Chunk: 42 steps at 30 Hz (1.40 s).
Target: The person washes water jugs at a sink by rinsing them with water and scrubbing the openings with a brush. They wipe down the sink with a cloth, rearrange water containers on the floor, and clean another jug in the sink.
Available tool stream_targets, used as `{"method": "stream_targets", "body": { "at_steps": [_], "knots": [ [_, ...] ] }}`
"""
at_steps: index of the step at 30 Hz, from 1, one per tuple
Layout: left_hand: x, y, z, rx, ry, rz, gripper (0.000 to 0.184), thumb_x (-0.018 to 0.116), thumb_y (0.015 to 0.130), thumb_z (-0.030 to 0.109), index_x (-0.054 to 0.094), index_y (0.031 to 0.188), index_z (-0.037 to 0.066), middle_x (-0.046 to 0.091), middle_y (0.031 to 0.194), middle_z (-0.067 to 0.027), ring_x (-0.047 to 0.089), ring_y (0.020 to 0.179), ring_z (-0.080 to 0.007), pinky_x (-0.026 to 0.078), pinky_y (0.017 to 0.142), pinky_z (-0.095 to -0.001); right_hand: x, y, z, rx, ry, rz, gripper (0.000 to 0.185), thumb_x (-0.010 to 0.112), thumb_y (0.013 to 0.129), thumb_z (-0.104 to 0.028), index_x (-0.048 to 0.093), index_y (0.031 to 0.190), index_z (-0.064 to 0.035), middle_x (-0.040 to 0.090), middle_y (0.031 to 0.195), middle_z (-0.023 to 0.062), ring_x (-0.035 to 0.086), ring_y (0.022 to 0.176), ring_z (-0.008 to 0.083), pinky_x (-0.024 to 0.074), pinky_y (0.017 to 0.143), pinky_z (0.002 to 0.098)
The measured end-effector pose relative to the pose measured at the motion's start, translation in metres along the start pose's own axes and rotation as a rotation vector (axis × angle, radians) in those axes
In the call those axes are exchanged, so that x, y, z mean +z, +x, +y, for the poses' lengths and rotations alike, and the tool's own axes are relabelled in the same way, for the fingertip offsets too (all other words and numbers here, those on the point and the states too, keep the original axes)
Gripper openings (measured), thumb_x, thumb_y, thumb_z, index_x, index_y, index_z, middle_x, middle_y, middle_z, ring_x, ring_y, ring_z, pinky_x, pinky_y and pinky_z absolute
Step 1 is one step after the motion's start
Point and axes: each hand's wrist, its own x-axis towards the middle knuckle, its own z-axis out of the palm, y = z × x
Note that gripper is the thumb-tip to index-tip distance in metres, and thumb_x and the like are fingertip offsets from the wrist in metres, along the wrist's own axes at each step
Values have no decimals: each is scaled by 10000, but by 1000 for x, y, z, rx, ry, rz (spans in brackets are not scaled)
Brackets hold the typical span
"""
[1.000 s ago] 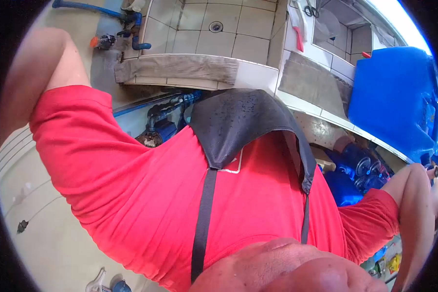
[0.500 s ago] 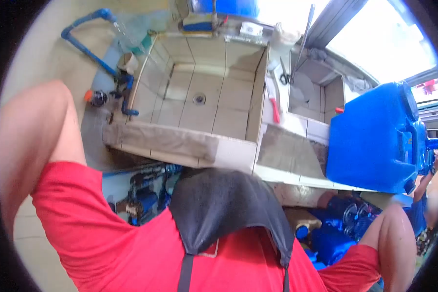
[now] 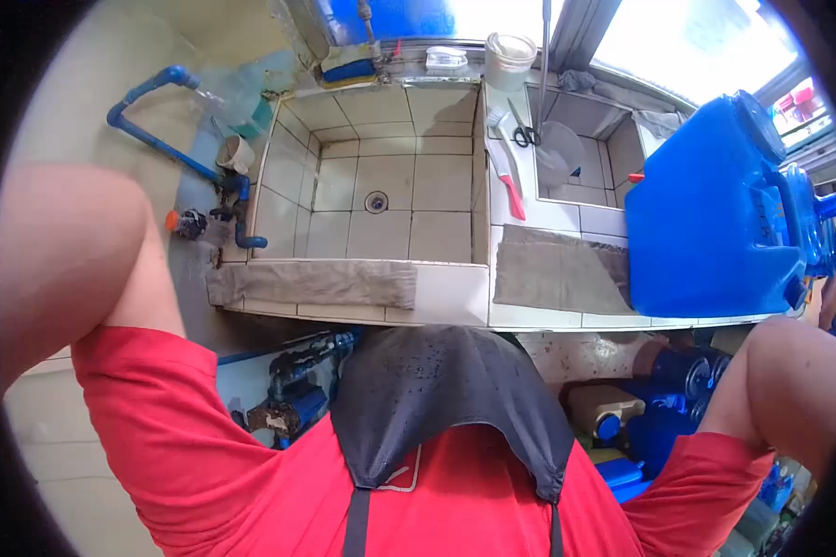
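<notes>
Both my arms are raised at the sides, elbows bent, and both hands lie outside the view, so what they hold or touch is hidden. A dark apron (image 3: 446,390) hangs over my red shirt in front of a tiled sink (image 3: 450,292). On the sink's front ledge lies a grey cloth (image 3: 316,283); a second grey cloth (image 3: 557,269) lies on the counter to its right. A knife with a red handle (image 3: 511,195) and black-handled scissors (image 3: 527,136) rest between the two basins. A large blue jug (image 3: 706,232) stands on the counter at the right.
Blue pipes (image 3: 172,139) run along the left wall. A white bucket (image 3: 509,63) stands behind the counter's middle. A round translucent item (image 3: 559,153) sits in the small right basin (image 3: 581,218). Below the counter are a beige container (image 3: 604,408) and several blue containers.
The view has tilted up and levelled, showing more of the sink, the back ledge and the window. Both raised arms stay bent at the sides.
</notes>
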Motion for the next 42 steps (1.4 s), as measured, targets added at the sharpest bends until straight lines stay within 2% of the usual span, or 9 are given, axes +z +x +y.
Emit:
{"method": "stream_targets", "body": {
  "at_steps": [23,25,27,28,29,30,33,36,42],
  "knots": [
    [43,43,42,31,48,50,758,366,970,632,580,1243,-42,615,1235,-215,600,1136,-259,485,891,-339,-15,27,15,113,465,-50,689,529,944,-512,389,1495,-123,374,1559,94,240,1489,252,119,1253,447],
    [36,38,38,1,102,50,763,363,970,635,580,1244,-43,615,1237,-216,599,1138,-259,485,891,-339,-7,6,63,-212,-767,385,710,413,978,-614,326,1527,-173,377,1546,138,285,1461,367,164,1222,541],
    [21,29,37,-36,170,32,767,361,971,638,581,1244,-44,615,1238,-217,599,1141,-259,484,892,-338,-71,-102,63,54,295,610,943,373,840,-837,562,1369,-80,532,1328,281,537,1219,391,380,1068,513],
    [42,21,40,-58,207,18,767,361,971,638,581,1244,-44,615,1238,-217,599,1141,-259,484,892,-338,-5,-97,95,247,-3,635,1045,304,848,-863,537,1306,47,561,1237,276,590,1073,354,416,1006,422],
    [92,6,47,-15,-577,-52,641,386,1009,534,581,1253,-26,618,1246,-171,589,1130,-243,467,917,-343,-10,-121,113,502,-152,325,1095,303,814,-894,497,1379,24,573,1236,248,573,1105,327,410,1011,441],
    [131,-21,49,24,-1364,-102,516,411,1047,430,581,1262,-7,621,1255,-126,579,1118,-227,449,941,-348,14,-162,136,613,108,463,1133,227,824,-898,499,1345,70,596,1209,227,583,1088,301,420,990,396],
    [182,-138,63,-340,-912,-357,529,487,1014,442,548,1332,24,582,1292,-188,556,1225,-327,427,1024,-421,66,-242,175,1077,-167,34,820,239,991,-687,598,1280,-9,657,1113,107,574,989,194,413,933,340],
    [189,-246,74,-645,-661,-578,527,591,961,411,549,1337,44,532,1341,-196,523,1240,-368,421,1035,-451,120,-297,184,1248,-48,-181,490,649,922,-302,577,1302,-2,626,1201,133,596,1089,254,465,954,382],
    [147,-349,43,-603,-194,-681,650,649,890,486,511,1390,94,478,1407,-181,443,1316,-376,344,1116,-460,194,-307,200,883,-139,-602,685,798,777,-405,575,1311,-39,572,1266,205,551,1164,378,456,995,434]
  ]
}}
